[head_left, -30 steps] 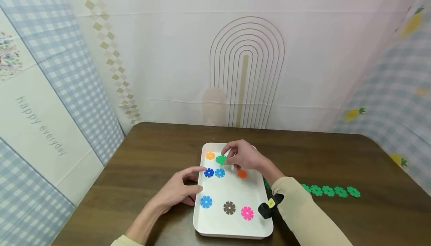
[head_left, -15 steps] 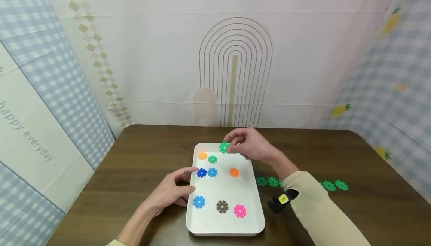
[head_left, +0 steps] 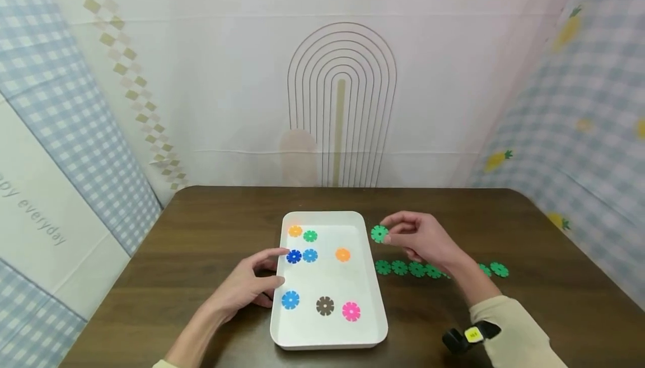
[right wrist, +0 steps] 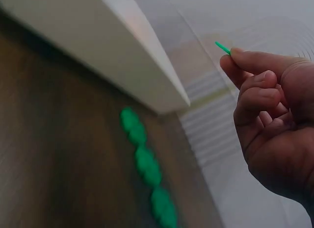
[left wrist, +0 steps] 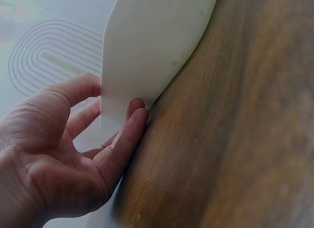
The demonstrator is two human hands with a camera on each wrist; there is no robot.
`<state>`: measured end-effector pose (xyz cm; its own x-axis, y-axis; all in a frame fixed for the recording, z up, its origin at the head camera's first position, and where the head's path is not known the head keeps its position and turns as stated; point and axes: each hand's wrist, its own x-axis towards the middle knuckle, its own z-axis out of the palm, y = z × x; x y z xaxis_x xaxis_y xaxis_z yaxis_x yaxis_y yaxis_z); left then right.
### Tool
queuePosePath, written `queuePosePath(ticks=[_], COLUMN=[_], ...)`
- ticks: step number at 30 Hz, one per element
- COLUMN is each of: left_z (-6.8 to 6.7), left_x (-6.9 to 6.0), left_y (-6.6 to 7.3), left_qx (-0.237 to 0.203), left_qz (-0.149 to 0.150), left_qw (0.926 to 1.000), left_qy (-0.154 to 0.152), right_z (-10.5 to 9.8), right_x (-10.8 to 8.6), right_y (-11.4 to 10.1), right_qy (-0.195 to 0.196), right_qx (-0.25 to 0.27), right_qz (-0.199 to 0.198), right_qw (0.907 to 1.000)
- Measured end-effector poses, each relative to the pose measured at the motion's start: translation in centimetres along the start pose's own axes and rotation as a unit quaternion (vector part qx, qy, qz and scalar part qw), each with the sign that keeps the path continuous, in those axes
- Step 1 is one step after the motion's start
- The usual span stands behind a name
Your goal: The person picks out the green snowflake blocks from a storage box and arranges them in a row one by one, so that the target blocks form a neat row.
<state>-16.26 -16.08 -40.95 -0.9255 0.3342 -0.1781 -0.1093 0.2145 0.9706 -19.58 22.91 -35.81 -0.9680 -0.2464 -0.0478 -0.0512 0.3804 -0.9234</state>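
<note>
A white tray lies on the table with notched flower-shaped plastic discs in it. My left hand holds the tray's left side. In the left wrist view, the thumb of that hand bends over the rim while other fingers touch the outer wall. Right of the tray, my right hand pinches a green notched disc between thumb and forefinger, in the air. The right wrist view shows this disc edge-on at the fingertips. Below that hand runs a row of green discs, partly hidden by the forearm.
Inside the tray are orange, green, dark blue, light blue, brown and pink discs. The brown wooden table meets a patterned cloth backdrop.
My right hand has lifted a green disc from the tray and carried it right, past the rim. Another green disc stays in the tray. My left hand keeps its place on the tray's side.
</note>
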Motion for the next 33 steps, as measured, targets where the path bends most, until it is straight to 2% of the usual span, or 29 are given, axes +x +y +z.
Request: queuePosePath(ticks=[10, 18, 28, 33], left_z=[-0.2, -0.1, -0.1, -0.2], left_x=[-0.2, 0.0, -0.1, -0.1], left_y=[0.1, 0.1, 0.1, 0.2], left_qx=[-0.005, -0.010, -0.010, -0.007], left_qz=[-0.006, -0.004, -0.005, -0.004], left_qw=[1.0000, 0.9999, 0.9999, 0.9999], left_qy=[0.002, -0.007, -0.012, -0.009], right_z=[-3.1, -6.4, -10.2, -12.3], right_x=[-4.0, -6.9, -8.7, -9.5], right_y=[4.2, 6.9, 9.3, 10.2], right_qy=[0.026, 0.074, 0.121, 0.148], right_qx=[0.058, 0.080, 0.152, 0.166], right_qz=[0.024, 0.038, 0.042, 0.045], right_qw=[0.9977, 0.9933, 0.9801, 0.9740])
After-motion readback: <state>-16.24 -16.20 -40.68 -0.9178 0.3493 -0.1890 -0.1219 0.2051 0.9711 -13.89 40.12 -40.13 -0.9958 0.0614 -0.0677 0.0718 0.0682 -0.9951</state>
